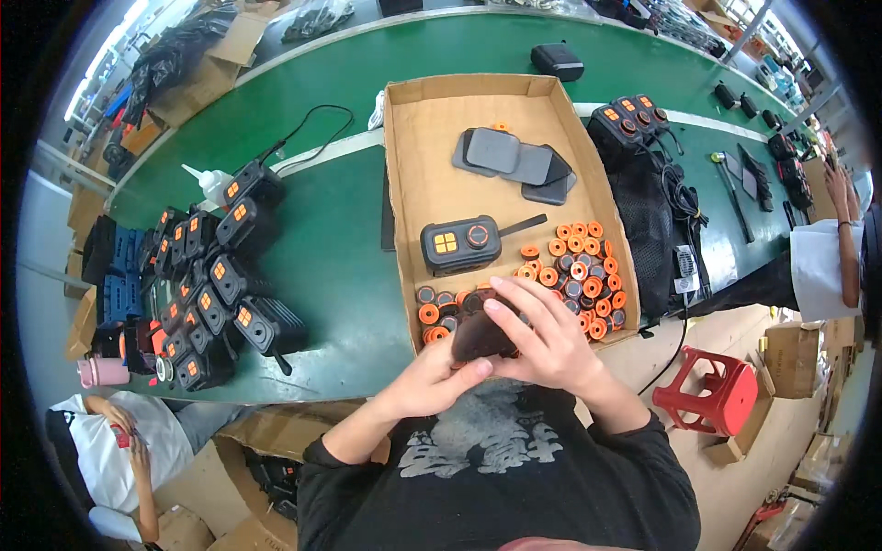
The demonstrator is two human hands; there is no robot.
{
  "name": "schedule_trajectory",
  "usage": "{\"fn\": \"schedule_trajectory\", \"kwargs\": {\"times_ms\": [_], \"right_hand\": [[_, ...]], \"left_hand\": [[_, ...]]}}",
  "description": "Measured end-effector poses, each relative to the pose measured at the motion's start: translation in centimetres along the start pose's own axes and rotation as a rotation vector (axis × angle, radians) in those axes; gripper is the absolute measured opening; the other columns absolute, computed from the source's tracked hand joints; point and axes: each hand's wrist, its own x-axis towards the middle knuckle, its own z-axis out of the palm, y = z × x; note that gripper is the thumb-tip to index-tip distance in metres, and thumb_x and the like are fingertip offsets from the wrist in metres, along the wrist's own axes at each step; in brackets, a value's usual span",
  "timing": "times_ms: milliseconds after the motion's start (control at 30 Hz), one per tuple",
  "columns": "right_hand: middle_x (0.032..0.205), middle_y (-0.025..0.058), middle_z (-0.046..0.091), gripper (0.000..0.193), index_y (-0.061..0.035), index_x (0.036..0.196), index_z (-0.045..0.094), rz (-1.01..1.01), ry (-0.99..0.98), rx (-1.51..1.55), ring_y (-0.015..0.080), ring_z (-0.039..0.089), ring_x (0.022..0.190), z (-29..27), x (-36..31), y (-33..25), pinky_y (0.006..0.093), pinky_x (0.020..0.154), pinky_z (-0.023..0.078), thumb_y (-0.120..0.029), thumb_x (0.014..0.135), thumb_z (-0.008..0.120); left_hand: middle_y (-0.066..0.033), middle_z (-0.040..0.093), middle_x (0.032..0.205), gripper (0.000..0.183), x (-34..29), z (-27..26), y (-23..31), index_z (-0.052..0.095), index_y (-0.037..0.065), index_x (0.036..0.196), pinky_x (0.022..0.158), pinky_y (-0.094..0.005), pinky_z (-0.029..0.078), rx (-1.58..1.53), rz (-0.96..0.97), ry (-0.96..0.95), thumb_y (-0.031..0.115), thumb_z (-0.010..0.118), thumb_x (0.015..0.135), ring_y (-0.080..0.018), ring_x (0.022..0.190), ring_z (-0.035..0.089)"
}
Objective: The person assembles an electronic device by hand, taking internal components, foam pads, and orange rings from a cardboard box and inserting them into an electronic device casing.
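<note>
My left hand and my right hand are both closed round a dark, blocky device above the near edge of a shallow cardboard tray. The left supports it from below and the side; the right has its fingers over the top. Its front face is turned out of sight. Just beyond, inside the tray, lies a black device with four orange-yellow buttons, an orange-ringed knob and a strap. Many orange and black round knobs are heaped near my right hand. Flat grey rectangular covers overlap farther back.
On the green table, several black devices with orange buttons cluster at left, by a white squeeze bottle. More devices and a coiled cable lie right of the tray. A red stool stands right; co-workers sit at both sides.
</note>
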Motion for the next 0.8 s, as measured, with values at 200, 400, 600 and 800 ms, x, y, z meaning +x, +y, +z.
{"fn": "schedule_trajectory", "kwargs": {"times_ms": [200,400,600,800], "right_hand": [[0.125,0.0189,0.057,0.076,-0.0011,0.127,0.055,0.341,0.013,0.269,0.0318,0.06,0.11,-1.1,-1.6,2.8,0.0382,0.094,0.05,-0.02,0.061,0.086],[0.122,0.015,0.061,0.082,0.0016,0.129,0.052,0.57,-0.059,0.527,0.0239,0.059,0.115,-1.2,-2.0,2.8,0.0373,0.1,0.046,-0.016,0.058,0.088],[0.125,0.0134,0.06,0.082,-0.0042,0.128,0.055,0.403,-0.028,0.276,0.0289,0.058,0.116,-1.0,-1.8,2.5,0.0384,0.098,0.046,-0.019,0.056,0.09],[0.127,0.0161,0.058,0.077,-0.004,0.126,0.055,0.394,0.033,0.291,0.0313,0.057,0.116,-1.5,-1.5,2.2,0.0419,0.098,0.046,-0.017,0.058,0.088]], "left_hand": [[-0.0131,0.061,0.119,0.062,1.7,-4.8,4.7,0.057,0.004,0.122,0.105,-0.043,0.037,1.245,0.475,0.412,0.018,0.081,0.067,-0.0315,0.117,0.054],[-0.0184,0.059,0.117,0.074,5.8,-7.4,3.4,0.045,0.0,0.132,0.115,-0.048,0.025,1.424,0.369,0.307,0.022,0.081,0.071,-0.0342,0.119,0.052],[-0.0204,0.059,0.119,0.07,7.5,-7.6,3.5,0.046,-0.003,0.128,0.1,-0.0444,0.043,1.139,0.224,0.259,0.027,0.079,0.074,-0.037,0.111,0.057],[-0.023,0.059,0.112,0.058,8.2,-7.1,2.8,0.048,-0.005,0.12,0.086,-0.036,0.05,0.613,0.215,0.341,0.029,0.075,0.08,-0.0272,0.101,0.062]]}}
